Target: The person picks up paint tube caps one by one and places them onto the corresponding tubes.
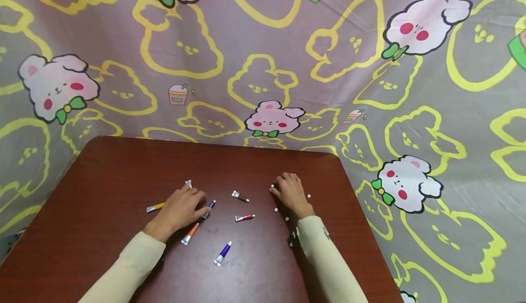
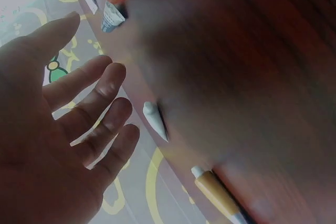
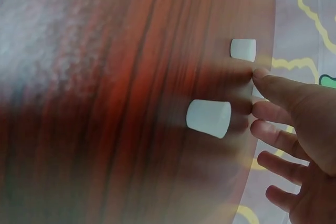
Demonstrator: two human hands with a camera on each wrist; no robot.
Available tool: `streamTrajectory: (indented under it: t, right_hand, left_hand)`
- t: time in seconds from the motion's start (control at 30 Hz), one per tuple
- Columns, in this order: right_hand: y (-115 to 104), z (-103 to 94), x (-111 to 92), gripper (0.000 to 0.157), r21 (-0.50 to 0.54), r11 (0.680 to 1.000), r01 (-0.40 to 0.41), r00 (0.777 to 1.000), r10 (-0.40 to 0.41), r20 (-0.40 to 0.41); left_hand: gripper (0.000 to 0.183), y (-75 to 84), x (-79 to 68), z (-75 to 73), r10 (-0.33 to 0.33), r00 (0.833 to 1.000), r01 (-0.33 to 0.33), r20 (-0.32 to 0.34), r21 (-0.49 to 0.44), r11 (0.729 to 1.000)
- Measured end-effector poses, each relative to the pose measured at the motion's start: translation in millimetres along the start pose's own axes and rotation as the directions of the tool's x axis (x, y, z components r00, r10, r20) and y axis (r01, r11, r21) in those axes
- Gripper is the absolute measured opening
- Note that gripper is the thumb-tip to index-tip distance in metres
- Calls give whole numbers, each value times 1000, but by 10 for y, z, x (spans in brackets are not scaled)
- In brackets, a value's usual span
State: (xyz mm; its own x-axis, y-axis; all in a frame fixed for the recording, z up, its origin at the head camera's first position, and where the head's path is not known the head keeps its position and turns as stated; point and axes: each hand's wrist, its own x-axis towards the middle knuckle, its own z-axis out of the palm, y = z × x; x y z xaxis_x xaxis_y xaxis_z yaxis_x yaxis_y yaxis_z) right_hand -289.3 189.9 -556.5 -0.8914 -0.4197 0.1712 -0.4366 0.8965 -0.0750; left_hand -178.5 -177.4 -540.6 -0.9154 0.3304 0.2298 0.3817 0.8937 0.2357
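My left hand (image 1: 181, 209) is over several small paint tubes, its fingers loosely bent and holding nothing in the left wrist view. Nearest it in the head view are a blue tube (image 1: 211, 204), an orange tube (image 1: 190, 233), a yellow tube (image 1: 155, 207) and a white tube (image 1: 188, 183), partly hidden by the fingers. My right hand (image 1: 292, 195) is low at the table's right side with fingers loosely bent. Close to its thumb tip lies a small white cap (image 3: 243, 50); another white cap (image 3: 209, 118) lies nearer the camera. No object shows in its grasp.
Between the hands lie a dark brown tube (image 1: 240, 196) and a red tube (image 1: 245, 218), with a purple tube (image 1: 223, 254) nearer me. More white caps (image 1: 276, 210) lie around the right wrist. A patterned cloth (image 1: 263, 79) hangs behind the brown table (image 1: 164, 161).
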Motion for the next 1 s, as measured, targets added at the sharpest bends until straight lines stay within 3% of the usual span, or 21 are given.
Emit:
streamTrajectory:
  t: [0.27, 0.73, 1.0]
  right_hand:
    - [-26, 22, 26, 23, 13, 1000, -17, 1000, 18, -21]
    - [-91, 19, 64, 12, -17, 1000, 1, 999, -2, -52]
    - [-95, 17, 58, 12, -30, 999, 15, 997, -18, -77]
  left_hand:
    - [30, 53, 44, 45, -24, 999, 26, 39, -29, 999]
    - [39, 124, 62, 137, -52, 997, 52, 52, 10, 999]
    - [40, 141, 57, 161, -18, 1000, 18, -23, 8, 1000]
